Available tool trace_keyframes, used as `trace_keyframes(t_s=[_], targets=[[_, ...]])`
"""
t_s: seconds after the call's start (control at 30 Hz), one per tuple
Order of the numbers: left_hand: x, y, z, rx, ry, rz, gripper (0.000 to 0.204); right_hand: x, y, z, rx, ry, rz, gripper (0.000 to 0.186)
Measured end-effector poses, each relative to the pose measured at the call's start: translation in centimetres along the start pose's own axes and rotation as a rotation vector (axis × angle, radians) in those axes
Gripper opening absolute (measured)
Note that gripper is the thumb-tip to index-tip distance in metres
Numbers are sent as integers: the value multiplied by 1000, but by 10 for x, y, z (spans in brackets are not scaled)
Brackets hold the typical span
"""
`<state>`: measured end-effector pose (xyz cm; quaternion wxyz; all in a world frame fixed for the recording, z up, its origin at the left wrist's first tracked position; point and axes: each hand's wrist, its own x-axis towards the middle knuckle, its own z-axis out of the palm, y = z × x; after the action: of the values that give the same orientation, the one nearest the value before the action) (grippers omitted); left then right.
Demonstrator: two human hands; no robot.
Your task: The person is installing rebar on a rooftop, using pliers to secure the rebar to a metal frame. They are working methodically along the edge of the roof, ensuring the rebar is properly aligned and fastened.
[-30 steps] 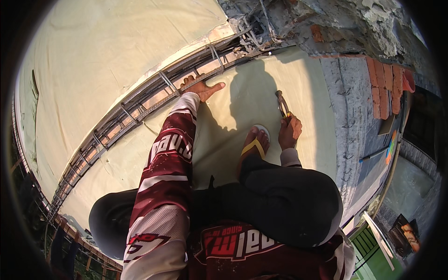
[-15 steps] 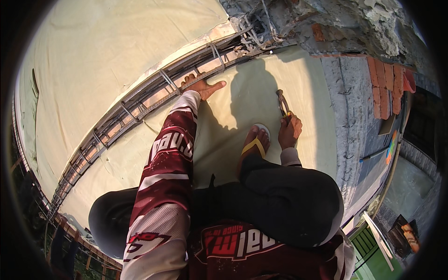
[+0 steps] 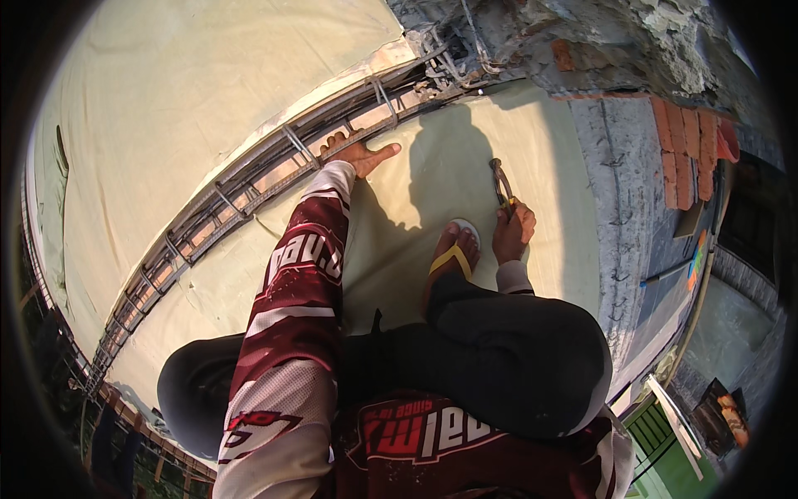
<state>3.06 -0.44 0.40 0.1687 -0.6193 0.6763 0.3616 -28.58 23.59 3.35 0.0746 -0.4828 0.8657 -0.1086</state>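
One left hand (image 3: pixel 356 156) and one right hand (image 3: pixel 513 233) appear with one pair of pincers (image 3: pixel 497 168), one foot (image 3: pixel 447 240) and one sandal (image 3: pixel 452 254). Also pictured are at least one steel-bar cage (image 3: pixel 299 144), two broad stretches of cream sheeting (image 3: pixel 224 91) and one person's shadow (image 3: pixel 450 166).

Metal rebar (image 3: pixel 283 182); smooth sheeting (image 3: pixel 224 91); rough concrete (image 3: pixel 613 195).

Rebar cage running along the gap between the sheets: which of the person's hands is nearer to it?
The left. The left hand is at the near edge of the rebar cage, fingers reaching past its bar; the right hand is well off to the right, holding pincers.
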Motion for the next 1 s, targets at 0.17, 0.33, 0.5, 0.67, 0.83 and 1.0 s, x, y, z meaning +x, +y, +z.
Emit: trace_keyframes(t_s=[0.17, 0.33, 0.5, 0.67, 0.83, 1.0], targets=[[3, -1, 0, -39, -122, -35, 125, -1, -9, -3, 14, 14, 62, 45], [2, 7, -5, -109, -48, -12, 119, 0, -17, -18, 4, -29, 79, 42], [-4, 5, -7, -169, 84, 150, 115, 1, -20, -24, 62, -43, 103, 40], [2, 4, -4, -64, 34, 6, 115, 4, -22, -31, 56, -77, 122, 42], [4, 2, 3, -138, 119, 85, 115, 7, -21, -41, 108, -155, 146, 38], [12, -3, 7, -114, 68, 48, 123, 7, -15, -27, 120, -101, 145, 42]])
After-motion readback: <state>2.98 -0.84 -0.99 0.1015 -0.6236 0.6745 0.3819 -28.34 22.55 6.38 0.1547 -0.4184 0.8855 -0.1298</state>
